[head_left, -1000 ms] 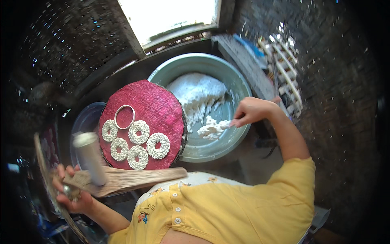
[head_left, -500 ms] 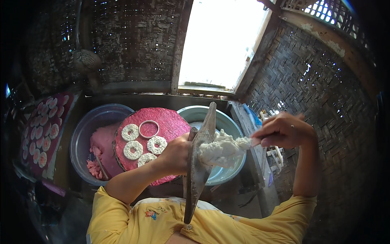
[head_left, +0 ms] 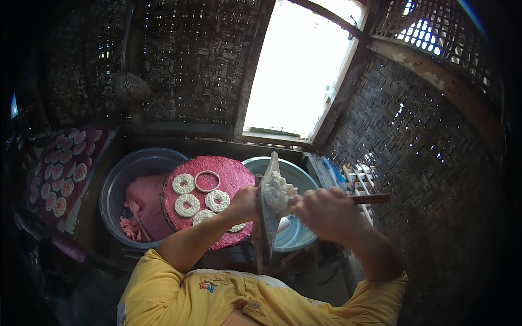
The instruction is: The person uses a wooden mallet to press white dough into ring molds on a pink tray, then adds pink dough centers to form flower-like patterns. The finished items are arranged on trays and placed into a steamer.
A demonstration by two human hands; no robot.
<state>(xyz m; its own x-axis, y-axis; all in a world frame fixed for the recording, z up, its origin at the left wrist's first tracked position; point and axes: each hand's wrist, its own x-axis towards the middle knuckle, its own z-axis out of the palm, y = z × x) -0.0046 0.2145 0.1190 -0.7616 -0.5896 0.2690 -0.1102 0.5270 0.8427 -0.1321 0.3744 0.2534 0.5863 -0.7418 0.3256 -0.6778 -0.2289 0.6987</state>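
My left hand grips a wooden board, tilted on edge above the light-blue basin. A lump of soft white dough clings to the board's right face. My right hand, blurred, is closed round a tool with a brown handle; its working end is hidden near the dough. Left of the board lies a round pink mat bearing several white dough rings with holes and one thin hoop. My left forearm crosses over the mat's near part.
A bluish basin at left holds pink dough and a stick. Far left, a tray carries several pink-and-white rounds. A perforated skimmer hangs on the woven wall. A white rack stands at right, below the bright window.
My right hand has moved left toward the board, bringing the tool to the dough. The stretched dough is now gathered against the board. The whole view has shifted slightly.
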